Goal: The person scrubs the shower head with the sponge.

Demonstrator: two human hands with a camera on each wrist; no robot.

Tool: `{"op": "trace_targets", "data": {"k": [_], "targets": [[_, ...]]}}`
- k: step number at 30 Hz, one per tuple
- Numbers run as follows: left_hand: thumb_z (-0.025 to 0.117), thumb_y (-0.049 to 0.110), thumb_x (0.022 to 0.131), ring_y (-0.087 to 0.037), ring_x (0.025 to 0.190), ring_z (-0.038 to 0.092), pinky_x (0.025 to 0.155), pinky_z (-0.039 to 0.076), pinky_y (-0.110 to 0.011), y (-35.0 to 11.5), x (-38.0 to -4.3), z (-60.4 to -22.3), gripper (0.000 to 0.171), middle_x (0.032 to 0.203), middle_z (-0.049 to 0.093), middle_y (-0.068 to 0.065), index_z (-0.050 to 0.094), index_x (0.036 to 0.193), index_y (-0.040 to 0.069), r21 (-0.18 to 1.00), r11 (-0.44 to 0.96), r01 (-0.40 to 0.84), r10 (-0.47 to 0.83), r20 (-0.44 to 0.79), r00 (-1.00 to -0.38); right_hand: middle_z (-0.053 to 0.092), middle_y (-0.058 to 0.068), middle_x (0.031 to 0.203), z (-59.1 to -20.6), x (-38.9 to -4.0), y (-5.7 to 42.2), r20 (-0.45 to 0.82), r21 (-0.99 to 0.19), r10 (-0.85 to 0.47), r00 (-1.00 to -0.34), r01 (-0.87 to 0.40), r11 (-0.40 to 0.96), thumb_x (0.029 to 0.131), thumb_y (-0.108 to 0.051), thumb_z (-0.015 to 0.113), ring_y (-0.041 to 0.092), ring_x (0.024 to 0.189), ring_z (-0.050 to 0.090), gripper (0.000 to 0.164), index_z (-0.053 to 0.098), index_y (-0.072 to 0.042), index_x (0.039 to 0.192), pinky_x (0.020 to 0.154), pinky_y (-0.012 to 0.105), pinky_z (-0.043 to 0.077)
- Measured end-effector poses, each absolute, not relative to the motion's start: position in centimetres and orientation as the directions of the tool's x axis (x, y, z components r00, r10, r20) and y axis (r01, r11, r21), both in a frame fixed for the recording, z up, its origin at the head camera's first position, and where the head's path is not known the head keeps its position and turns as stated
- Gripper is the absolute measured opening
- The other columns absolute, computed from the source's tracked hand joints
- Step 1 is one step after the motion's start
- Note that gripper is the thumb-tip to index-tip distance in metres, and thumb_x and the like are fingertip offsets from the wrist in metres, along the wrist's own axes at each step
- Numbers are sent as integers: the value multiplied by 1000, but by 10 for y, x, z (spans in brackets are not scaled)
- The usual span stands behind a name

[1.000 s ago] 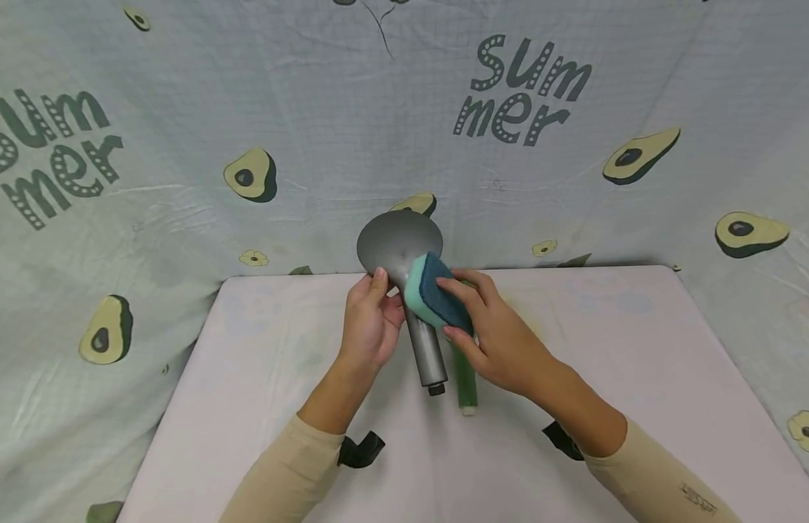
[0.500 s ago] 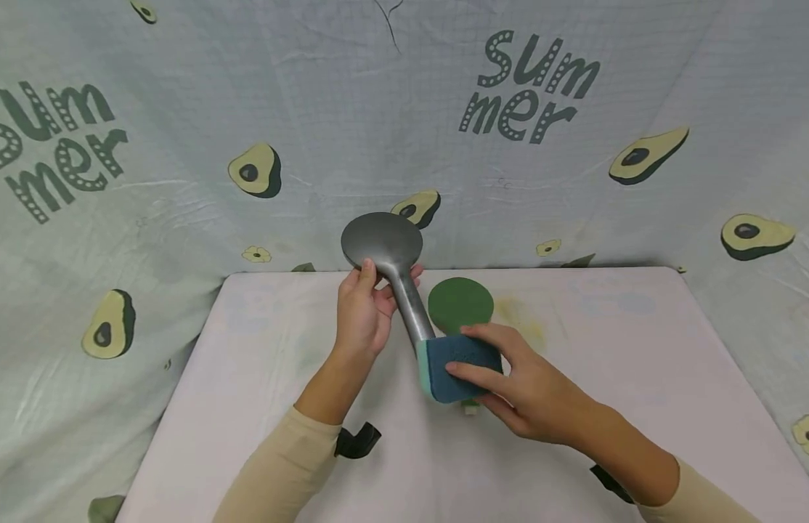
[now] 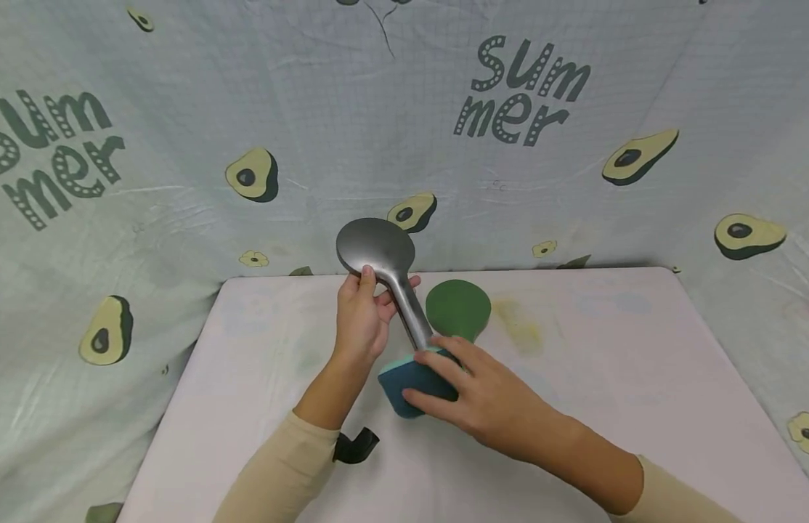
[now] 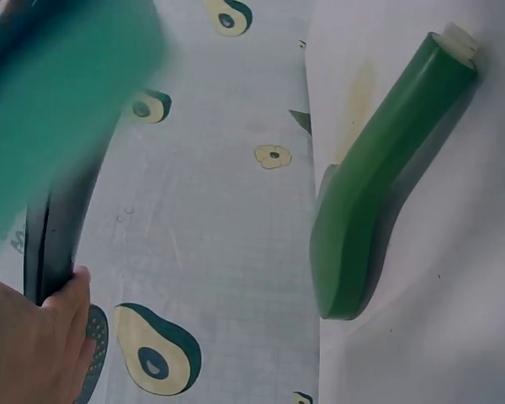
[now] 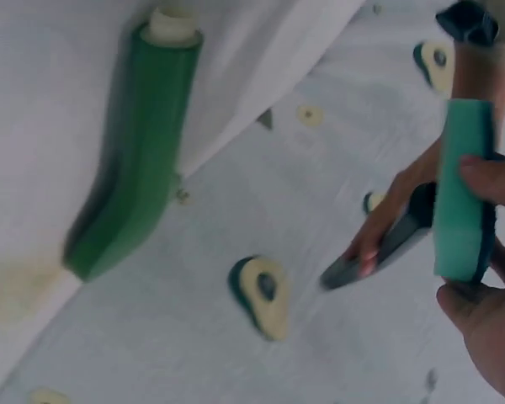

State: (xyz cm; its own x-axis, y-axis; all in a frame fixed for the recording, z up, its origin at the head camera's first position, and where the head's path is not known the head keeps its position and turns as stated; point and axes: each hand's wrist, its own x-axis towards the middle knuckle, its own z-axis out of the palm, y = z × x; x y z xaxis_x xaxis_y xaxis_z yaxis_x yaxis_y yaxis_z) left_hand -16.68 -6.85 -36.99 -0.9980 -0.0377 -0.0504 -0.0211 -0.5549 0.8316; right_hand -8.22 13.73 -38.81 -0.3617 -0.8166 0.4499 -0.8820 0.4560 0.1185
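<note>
My left hand point(image 3: 362, 323) grips a grey shower head point(image 3: 376, 245) where the round head meets its handle, thumb on the near side. The handle slants down to the right. My right hand point(image 3: 492, 399) holds a two-layer sponge point(image 3: 411, 385), dark blue scouring side facing the head camera and mint foam behind, around the handle's lower end, which it hides. In the right wrist view the sponge's mint foam point(image 5: 461, 194) shows between thumb and fingers. A green shower head point(image 3: 458, 309) lies behind the right hand, its threaded end visible in the left wrist view.
A pale table point(image 3: 574, 349) spreads beneath the hands, with a yellowish stain point(image 3: 518, 327) right of the green shower head. A printed cloth point(image 3: 326, 145) with avocados hangs behind. A black strap piece point(image 3: 356, 445) sticks out by the left wrist.
The sponge has travelled down the handle from near the neck to its lower end and turned. The grey shower head has shifted left, uncovering the green one.
</note>
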Motion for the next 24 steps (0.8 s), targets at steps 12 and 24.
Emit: {"op": "trace_targets", "data": {"k": [12,24], "targets": [[30,26,115,-28,102,76,99,58,-43,-67,-167,-368,46,156,47,-14,34,159,14,781,-624,-37,21,-31,-999,33,7,162,-417,-104,186,307,-751,-616,-726,-582,312,94,2,71,26,144,38,64,47,-24,147,102,31,54],[28,27,115,-29,106,76,107,50,-50,-65,-167,-369,47,157,46,-13,31,160,15,762,-646,-47,1,-61,-998,55,15,139,-404,-86,153,641,137,-716,-275,-878,460,110,-18,44,43,125,53,37,63,-34,137,91,47,60]]}}
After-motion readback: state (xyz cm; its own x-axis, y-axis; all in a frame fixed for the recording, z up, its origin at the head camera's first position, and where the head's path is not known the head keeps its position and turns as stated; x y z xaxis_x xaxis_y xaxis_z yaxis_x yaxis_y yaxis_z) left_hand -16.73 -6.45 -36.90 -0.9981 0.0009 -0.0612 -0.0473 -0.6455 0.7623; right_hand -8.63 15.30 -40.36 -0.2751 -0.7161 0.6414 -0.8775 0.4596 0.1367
